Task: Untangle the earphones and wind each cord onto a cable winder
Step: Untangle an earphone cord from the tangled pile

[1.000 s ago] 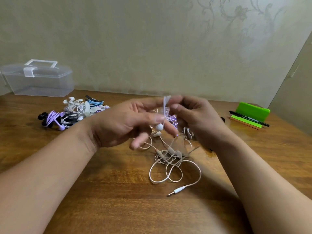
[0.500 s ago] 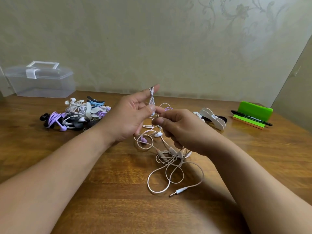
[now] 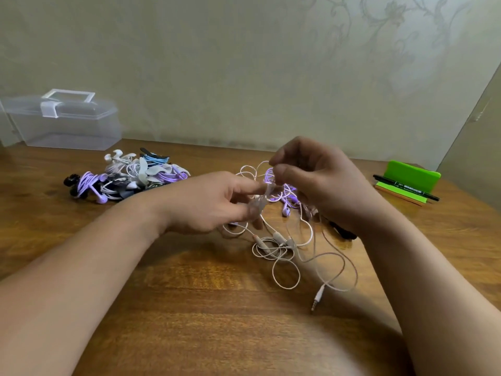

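Fingertips (image 3: 256, 206) of my left hand (image 3: 206, 202) blur against the pale cord (image 3: 278, 236), so I cannot tell my grip there. My right hand (image 3: 317, 183) covers part of the purple earphones (image 3: 286, 211); the clear box (image 3: 62, 123) is cropped at left.

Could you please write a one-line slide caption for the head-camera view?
Left hand and right hand pinch the tangled earphone cords above a wooden table; the plug lies loose.

A wooden table (image 3: 189, 308) holds a clear lidded box (image 3: 62, 123) far left, with a heap of purple, white and black earphones (image 3: 127, 177) near it. Pale cord loops (image 3: 284, 267) sprawl mid-table; a green holder (image 3: 409, 177) with a pen (image 3: 406, 187) sits far right.
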`<state>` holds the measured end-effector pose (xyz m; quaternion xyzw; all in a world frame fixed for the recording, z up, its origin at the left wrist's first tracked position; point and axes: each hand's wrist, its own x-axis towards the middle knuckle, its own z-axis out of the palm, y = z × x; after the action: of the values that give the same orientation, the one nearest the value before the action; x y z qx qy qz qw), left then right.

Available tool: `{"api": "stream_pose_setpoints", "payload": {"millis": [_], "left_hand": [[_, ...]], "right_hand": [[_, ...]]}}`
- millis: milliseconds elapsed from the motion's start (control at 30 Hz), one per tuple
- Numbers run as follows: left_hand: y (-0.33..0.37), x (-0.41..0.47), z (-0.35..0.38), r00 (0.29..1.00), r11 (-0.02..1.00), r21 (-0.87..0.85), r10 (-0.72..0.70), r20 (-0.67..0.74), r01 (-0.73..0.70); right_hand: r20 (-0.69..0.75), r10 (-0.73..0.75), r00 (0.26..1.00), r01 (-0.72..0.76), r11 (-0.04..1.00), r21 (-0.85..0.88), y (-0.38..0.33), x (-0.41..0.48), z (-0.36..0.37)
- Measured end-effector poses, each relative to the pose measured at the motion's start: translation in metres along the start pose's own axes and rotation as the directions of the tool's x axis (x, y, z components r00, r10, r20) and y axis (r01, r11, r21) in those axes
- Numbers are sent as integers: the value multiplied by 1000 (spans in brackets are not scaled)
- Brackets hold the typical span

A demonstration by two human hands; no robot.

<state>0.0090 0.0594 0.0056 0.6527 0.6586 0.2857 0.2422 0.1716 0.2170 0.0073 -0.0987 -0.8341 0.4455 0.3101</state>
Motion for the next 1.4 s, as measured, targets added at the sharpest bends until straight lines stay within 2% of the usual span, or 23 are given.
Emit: {"api": "stream_pose_setpoints", "payload": {"millis": [67,167,233,300,333,467,633,733,800,900,967,1067,1133,1167,1233,1300,1333,1400], "left_hand": [[3,-2,0,998,984,-171,52,36,-46],[5,-5,-3,986,905,-404,164,40,-135],[3,-3,-5,980,814,-552,198,-32,-182],[0,2,-6,978,737,-643,150,-143,-207],[-2,5,-5,974,734,-645,116,-193,-215],[-12,13,-2,932,831,-509,31,-361,-224],[-11,15,3,872,961,-222,37,-488,-165],[-17,13,9,898,996,61,91,-431,-72],[-21,12,9,928,974,225,63,-366,23],[-21,12,7,948,935,349,47,-316,70],[-19,11,5,965,953,295,17,-263,63],[-12,6,2,995,980,191,-32,-100,51],[-5,2,3,1000,995,102,18,19,-20],[-3,1,4,996,998,5,67,56,-68],[1,1,3,988,968,-220,137,66,-120],[2,1,4,982,915,-373,184,51,-152],[2,1,4,979,889,-425,202,32,-169],[0,3,2,976,808,-551,210,-62,-208]], "right_hand": [[17,18,1000,-20,992,124,1,1,-2],[26,36,999,-42,957,288,7,3,-1],[36,62,997,-70,957,281,11,3,5],[60,87,994,-98,976,194,13,1,14],[75,100,992,-109,987,122,12,0,19],[103,145,984,-129,980,-149,8,0,28],[126,184,975,-141,946,-292,4,0,22],[127,123,984,-56,900,-433,1,-2,23],[101,79,992,-18,866,-499,1,-2,20],[37,32,999,-12,893,-449,-2,-1,14],[13,1,1000,4,925,-380,-6,-2,12],[-20,-47,999,41,968,-246,-6,-3,7],[-57,-58,997,48,985,-165,-4,-1,1],[-50,-35,998,32,997,-75,-1,0,0],[3,42,999,-41,979,201,2,2,-1],[42,95,995,-104,909,404,7,3,-1],[58,105,993,-120,894,432,8,4,0],[81,106,991,-128,930,345,11,4,3]]}}
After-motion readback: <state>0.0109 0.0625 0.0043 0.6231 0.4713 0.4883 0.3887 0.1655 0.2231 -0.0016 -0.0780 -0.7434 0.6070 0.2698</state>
